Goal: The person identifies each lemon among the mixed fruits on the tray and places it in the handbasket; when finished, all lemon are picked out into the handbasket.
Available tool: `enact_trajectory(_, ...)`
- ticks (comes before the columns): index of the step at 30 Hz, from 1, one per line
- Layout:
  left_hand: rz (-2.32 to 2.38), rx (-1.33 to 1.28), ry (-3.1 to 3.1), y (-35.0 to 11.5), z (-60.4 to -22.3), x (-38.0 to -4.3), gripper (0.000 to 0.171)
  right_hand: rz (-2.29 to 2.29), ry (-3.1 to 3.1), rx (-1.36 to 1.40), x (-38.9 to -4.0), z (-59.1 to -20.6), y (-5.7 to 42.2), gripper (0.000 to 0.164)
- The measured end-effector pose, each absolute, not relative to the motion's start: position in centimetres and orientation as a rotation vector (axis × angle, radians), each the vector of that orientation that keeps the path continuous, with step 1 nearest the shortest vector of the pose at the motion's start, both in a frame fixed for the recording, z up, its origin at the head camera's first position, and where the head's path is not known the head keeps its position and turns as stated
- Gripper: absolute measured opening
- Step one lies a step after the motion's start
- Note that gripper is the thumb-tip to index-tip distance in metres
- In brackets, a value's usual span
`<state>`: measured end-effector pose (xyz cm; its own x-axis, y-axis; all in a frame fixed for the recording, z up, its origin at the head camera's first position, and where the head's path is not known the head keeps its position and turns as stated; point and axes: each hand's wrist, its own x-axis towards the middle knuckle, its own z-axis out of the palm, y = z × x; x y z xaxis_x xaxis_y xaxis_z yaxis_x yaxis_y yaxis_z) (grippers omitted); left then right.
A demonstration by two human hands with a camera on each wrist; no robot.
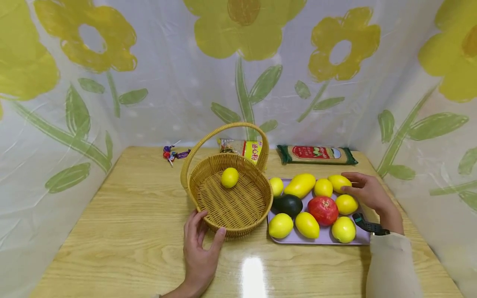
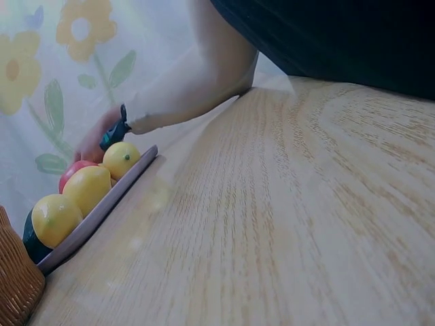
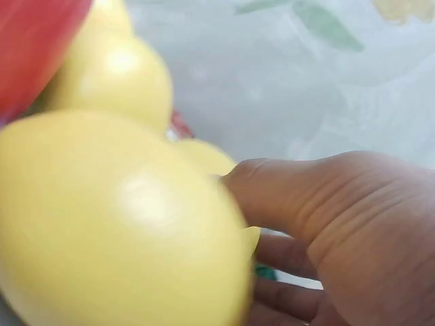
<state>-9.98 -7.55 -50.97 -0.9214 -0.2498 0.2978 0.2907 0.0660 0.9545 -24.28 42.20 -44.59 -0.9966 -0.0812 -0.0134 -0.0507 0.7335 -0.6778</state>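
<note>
Right hand: fingers curled onto a lemon at the lilac tray's 1 o'clock corner. Left hand: relaxed, fingers touching the wicker basket's 7 o'clock rim; bare tabletop at 9 o'clock. Packet writing unreadable.

Lemon — blurred, cut off at the wrist view's left edge; snack packet — partly hidden behind wicker basket.
</note>
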Motion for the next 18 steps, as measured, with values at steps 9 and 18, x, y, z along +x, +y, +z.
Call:
enact_trajectory(9, -1.918, -0.06, -1.96, -7.6, -51.1, -10.2, 0.065, -1.418, 2.846, -0.44, -22.2, -38.1, 37.5, 0.047)
enact_trajectory(18, -1.921, -0.063, -1.949, -7.6, -51.0, -10.1, 0.063, -1.413, 2.406, -0.931, -21.8, -37.8, 25.1, 0.046)
